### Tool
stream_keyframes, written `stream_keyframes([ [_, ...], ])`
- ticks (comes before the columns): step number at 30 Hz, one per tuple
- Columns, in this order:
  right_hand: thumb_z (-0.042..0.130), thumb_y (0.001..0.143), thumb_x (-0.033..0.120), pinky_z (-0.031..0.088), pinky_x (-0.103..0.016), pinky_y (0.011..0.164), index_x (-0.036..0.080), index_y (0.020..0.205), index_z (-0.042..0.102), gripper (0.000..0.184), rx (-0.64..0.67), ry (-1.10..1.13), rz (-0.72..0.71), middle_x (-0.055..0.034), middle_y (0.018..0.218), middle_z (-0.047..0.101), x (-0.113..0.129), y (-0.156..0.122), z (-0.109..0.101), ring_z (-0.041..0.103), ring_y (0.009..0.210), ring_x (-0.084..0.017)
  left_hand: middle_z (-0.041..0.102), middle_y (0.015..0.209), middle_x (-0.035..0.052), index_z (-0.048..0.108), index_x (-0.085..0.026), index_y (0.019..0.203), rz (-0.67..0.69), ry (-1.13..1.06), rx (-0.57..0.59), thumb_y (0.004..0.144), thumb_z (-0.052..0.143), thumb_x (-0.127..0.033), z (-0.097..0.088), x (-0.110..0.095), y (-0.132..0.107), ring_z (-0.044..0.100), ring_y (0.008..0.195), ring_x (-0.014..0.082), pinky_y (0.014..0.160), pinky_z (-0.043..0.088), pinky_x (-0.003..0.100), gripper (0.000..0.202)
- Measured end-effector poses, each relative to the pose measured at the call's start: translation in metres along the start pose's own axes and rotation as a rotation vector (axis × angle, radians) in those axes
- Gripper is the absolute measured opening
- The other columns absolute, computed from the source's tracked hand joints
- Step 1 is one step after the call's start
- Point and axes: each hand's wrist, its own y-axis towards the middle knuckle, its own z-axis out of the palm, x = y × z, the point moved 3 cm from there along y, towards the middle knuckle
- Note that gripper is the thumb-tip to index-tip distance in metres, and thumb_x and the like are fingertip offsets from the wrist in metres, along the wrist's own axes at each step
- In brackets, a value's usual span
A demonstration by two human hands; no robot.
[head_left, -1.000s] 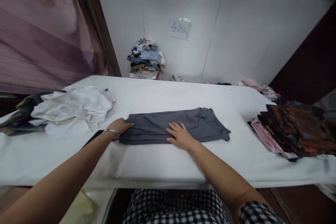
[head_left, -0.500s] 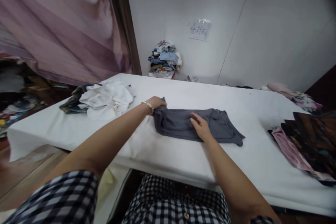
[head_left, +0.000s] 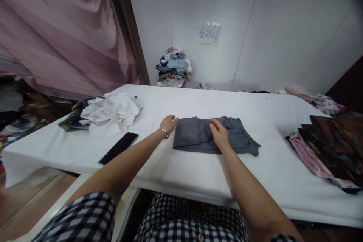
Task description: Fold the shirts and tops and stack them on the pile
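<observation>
A dark grey shirt (head_left: 208, 140) lies on the white-covered table (head_left: 181, 176), its left end folded over into a flat flap. My left hand (head_left: 169, 124), with a bracelet at the wrist, is at the flap's left edge. Its fingers are slightly bent and apart, and the fingertips touch or nearly touch the cloth. On the middle of the shirt, just right of the flap, rests my right hand (head_left: 219, 134), open with thumb and fingers apart. The shirt's right end is uneven, with loose folds.
Left of my hands are a black phone (head_left: 120, 147) and crumpled white cloth (head_left: 113, 113) over darker clothing (head_left: 74, 116). Folded dark and pink garments (head_left: 331, 149) are stacked at right. Behind the table stand a clothes pile (head_left: 174, 66) and a wall with a paper sign (head_left: 208, 34).
The shirt's left end, gripped and raised by my left hand before, is now folded rightward and lies flat. My left hand has let it go. The phone has come into sight beside my left forearm.
</observation>
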Motion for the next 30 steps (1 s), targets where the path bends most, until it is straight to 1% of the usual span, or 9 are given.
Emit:
stream_keyframes([
  [3, 0.051, 0.085, 0.039, 0.043, -0.04, 0.102, 0.018, 0.123, 0.06, 0.044, 0.119, -0.124, -0.088, -0.01, 0.125, 0.062, 0.009, -0.008, 0.008, 0.057, 0.117, -0.022, 0.054, 0.133, 0.016, 0.054, -0.013, 0.125, 0.046, 0.104, 0.047, 0.087, 0.048, -0.045, 0.031, 0.004, -0.019, 0.048, 0.124, 0.0272, 0.101, 0.036, 0.035, 0.05],
  [5, 0.052, 0.085, 0.036, 0.038, -0.042, 0.106, 0.018, 0.126, 0.058, 0.045, 0.303, -0.247, -0.123, -0.0109, 0.131, 0.058, 0.014, -0.015, 0.015, 0.053, 0.122, -0.023, 0.052, 0.136, 0.0168, 0.049, -0.013, 0.13, 0.073, 0.172, 0.059, 0.085, 0.051, -0.045, 0.044, -0.004, -0.028, 0.044, 0.128, 0.03, 0.103, 0.033, 0.04, 0.056],
  [8, 0.057, 0.082, 0.032, 0.028, -0.051, 0.11, 0.019, 0.123, 0.061, 0.043, 0.606, -0.443, -0.13, -0.0122, 0.134, 0.055, 0.016, -0.025, 0.025, 0.047, 0.128, -0.027, 0.049, 0.138, 0.0168, 0.045, -0.013, 0.133, 0.042, 0.086, 0.057, 0.081, 0.058, -0.037, 0.044, -0.013, -0.031, 0.044, 0.128, 0.0291, 0.103, 0.034, 0.038, 0.06],
  [10, 0.057, 0.084, 0.033, 0.023, -0.055, 0.111, 0.022, 0.122, 0.061, 0.04, 0.664, -0.509, -0.12, -0.0114, 0.134, 0.056, 0.016, -0.028, 0.028, 0.046, 0.129, -0.028, 0.051, 0.136, 0.0167, 0.043, -0.012, 0.134, -0.062, -0.093, 0.074, 0.077, 0.063, -0.034, 0.038, -0.012, -0.027, 0.049, 0.124, 0.0268, 0.1, 0.038, 0.033, 0.065],
  [14, 0.053, 0.087, 0.032, 0.029, -0.051, 0.109, 0.023, 0.12, 0.062, 0.036, 0.548, -0.468, -0.158, -0.0087, 0.126, 0.062, 0.017, -0.024, 0.026, 0.052, 0.122, -0.024, 0.058, 0.128, 0.0181, 0.042, -0.01, 0.134, -0.312, -0.389, 0.114, 0.068, 0.072, -0.031, 0.032, -0.004, -0.021, 0.058, 0.113, 0.0271, 0.087, 0.047, 0.03, 0.075],
  [17, 0.053, 0.086, 0.03, 0.042, -0.042, 0.101, 0.021, 0.113, 0.067, 0.032, 0.442, -0.389, -0.198, -0.0086, 0.117, 0.067, 0.017, -0.019, 0.022, 0.059, 0.112, -0.022, 0.059, 0.127, 0.0163, 0.045, -0.011, 0.133, -0.339, -0.423, 0.113, 0.066, 0.07, -0.019, 0.027, -0.002, -0.018, 0.06, 0.109, 0.0253, 0.083, 0.048, 0.028, 0.072],
  [24, 0.049, 0.085, 0.028, 0.048, -0.036, 0.093, 0.02, 0.104, 0.071, 0.03, 0.245, -0.318, -0.177, -0.0073, 0.107, 0.071, 0.021, -0.011, 0.01, 0.065, 0.1, -0.021, 0.058, 0.129, 0.0123, 0.045, -0.014, 0.136, -0.104, -0.016, -0.072, 0.063, 0.059, -0.008, -0.041, 0.03, 0.003, 0.055, 0.117, 0.0276, 0.097, 0.043, 0.031, 0.075],
  [27, 0.049, 0.085, 0.028, 0.048, -0.036, 0.093, 0.022, 0.104, 0.07, 0.029, 0.25, -0.308, -0.172, -0.0059, 0.106, 0.071, 0.025, -0.012, 0.011, 0.064, 0.1, -0.02, 0.056, 0.131, 0.0146, 0.04, -0.012, 0.139, -0.172, 0.143, -0.034, 0.064, 0.058, -0.01, -0.061, 0.063, 0.007, 0.052, 0.12, 0.0293, 0.098, 0.042, 0.032, 0.077],
  [30, 0.049, 0.085, 0.028, 0.049, -0.036, 0.091, 0.023, 0.103, 0.071, 0.029, 0.3, -0.288, -0.173, -0.0052, 0.106, 0.071, 0.027, -0.016, 0.015, 0.065, 0.099, -0.02, 0.058, 0.128, 0.0165, 0.036, -0.01, 0.141, -0.296, 0.187, 0.03, 0.065, 0.063, -0.02, -0.064, 0.089, 0.005, 0.054, 0.118, 0.0309, 0.094, 0.044, 0.034, 0.081],
])
